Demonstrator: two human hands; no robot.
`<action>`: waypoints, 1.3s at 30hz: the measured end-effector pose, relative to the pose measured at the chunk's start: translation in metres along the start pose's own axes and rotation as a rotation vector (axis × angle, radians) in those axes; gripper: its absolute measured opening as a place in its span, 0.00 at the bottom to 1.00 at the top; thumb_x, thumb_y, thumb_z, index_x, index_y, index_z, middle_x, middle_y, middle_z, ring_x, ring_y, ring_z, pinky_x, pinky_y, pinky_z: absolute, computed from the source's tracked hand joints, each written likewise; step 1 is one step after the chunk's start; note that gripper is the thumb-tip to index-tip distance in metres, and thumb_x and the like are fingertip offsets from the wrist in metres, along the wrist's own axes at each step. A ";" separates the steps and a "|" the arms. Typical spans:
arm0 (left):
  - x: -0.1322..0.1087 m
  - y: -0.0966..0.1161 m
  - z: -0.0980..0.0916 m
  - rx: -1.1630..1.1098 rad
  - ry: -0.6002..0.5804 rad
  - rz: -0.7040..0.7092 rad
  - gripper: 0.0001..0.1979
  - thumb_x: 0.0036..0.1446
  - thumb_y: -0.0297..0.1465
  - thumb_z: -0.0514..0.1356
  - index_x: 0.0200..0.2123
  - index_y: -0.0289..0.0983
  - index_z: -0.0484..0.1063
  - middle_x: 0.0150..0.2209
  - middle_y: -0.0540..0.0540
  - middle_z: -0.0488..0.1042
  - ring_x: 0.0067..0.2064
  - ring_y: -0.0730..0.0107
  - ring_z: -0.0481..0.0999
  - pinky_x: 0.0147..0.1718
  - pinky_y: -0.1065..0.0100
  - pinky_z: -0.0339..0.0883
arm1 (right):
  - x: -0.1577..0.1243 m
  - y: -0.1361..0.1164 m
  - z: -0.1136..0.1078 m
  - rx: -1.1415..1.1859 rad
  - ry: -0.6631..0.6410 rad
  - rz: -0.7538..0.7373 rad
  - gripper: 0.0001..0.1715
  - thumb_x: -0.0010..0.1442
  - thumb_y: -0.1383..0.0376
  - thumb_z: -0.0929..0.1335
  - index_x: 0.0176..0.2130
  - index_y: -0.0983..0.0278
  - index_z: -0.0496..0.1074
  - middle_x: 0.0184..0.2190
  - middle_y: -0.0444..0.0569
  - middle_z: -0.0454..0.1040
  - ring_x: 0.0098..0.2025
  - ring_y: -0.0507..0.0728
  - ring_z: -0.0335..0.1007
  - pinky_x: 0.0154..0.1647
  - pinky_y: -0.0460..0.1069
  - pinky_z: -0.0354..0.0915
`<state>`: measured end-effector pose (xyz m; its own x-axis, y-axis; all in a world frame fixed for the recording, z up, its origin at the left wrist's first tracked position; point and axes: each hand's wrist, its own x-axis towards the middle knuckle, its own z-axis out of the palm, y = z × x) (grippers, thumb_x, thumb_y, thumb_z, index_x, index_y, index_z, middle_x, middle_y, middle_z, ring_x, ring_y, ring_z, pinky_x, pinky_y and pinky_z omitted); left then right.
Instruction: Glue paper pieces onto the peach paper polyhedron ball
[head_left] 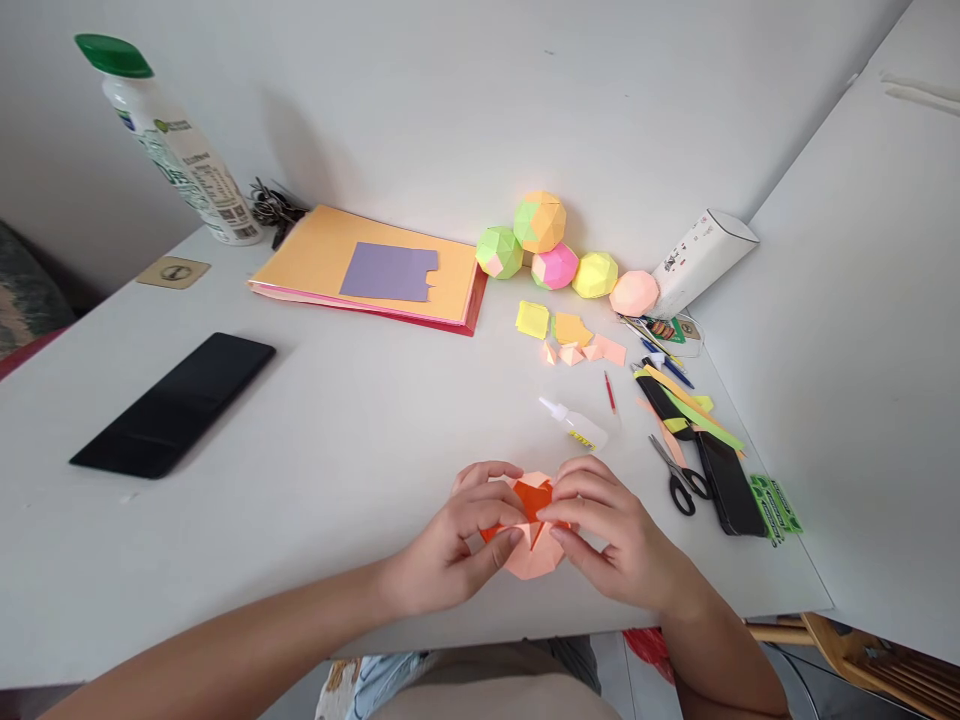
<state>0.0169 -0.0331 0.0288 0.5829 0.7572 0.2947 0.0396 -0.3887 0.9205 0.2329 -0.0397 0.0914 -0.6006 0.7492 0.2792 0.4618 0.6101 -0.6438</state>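
Both hands meet near the table's front edge on a part-built paper ball of peach and orange folded pieces. My left hand pinches its left side, fingers curled around it. My right hand grips the right side, fingertips pressed on the orange piece at the top. A small glue bottle lies just beyond the hands. Loose folded paper pieces in yellow, orange and peach lie farther back.
Several finished paper balls sit against the wall by a white box. Scissors, pens, paper strips and a dark phone lie to the right. A paper stack, black tablet and large white bottle occupy the left.
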 end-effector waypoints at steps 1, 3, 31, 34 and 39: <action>0.000 0.000 0.000 0.002 -0.003 0.001 0.11 0.66 0.29 0.52 0.35 0.40 0.73 0.37 0.45 0.77 0.58 0.60 0.65 0.61 0.49 0.54 | 0.000 -0.001 0.000 0.002 -0.006 0.009 0.12 0.63 0.74 0.64 0.44 0.61 0.72 0.34 0.50 0.71 0.43 0.58 0.63 0.42 0.56 0.70; 0.000 0.000 0.001 0.005 -0.004 0.009 0.11 0.66 0.29 0.52 0.35 0.40 0.73 0.37 0.45 0.77 0.57 0.60 0.65 0.61 0.49 0.54 | 0.001 -0.002 0.000 -0.016 -0.008 0.010 0.12 0.63 0.74 0.64 0.43 0.62 0.71 0.34 0.49 0.71 0.43 0.58 0.64 0.42 0.55 0.70; 0.000 0.001 0.001 0.010 -0.003 0.021 0.11 0.67 0.30 0.52 0.35 0.40 0.72 0.36 0.46 0.76 0.56 0.60 0.66 0.60 0.50 0.54 | -0.001 -0.004 0.001 -0.128 0.004 -0.017 0.16 0.61 0.77 0.62 0.42 0.61 0.73 0.34 0.50 0.70 0.44 0.59 0.64 0.43 0.56 0.69; -0.001 0.001 0.001 0.009 -0.001 0.019 0.10 0.67 0.30 0.52 0.35 0.40 0.72 0.36 0.46 0.76 0.56 0.60 0.66 0.60 0.50 0.54 | 0.001 -0.005 0.001 -0.111 0.003 -0.009 0.13 0.61 0.76 0.62 0.39 0.62 0.72 0.32 0.49 0.70 0.42 0.58 0.63 0.43 0.55 0.69; -0.001 0.000 0.001 0.015 0.005 0.020 0.10 0.67 0.29 0.52 0.35 0.39 0.72 0.34 0.46 0.75 0.56 0.60 0.65 0.60 0.50 0.54 | 0.002 -0.005 0.000 -0.060 -0.001 0.005 0.11 0.61 0.76 0.62 0.35 0.62 0.69 0.29 0.47 0.68 0.40 0.57 0.61 0.41 0.54 0.68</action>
<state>0.0170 -0.0343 0.0285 0.5800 0.7514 0.3145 0.0397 -0.4117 0.9105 0.2294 -0.0417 0.0951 -0.5990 0.7521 0.2749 0.5034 0.6207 -0.6011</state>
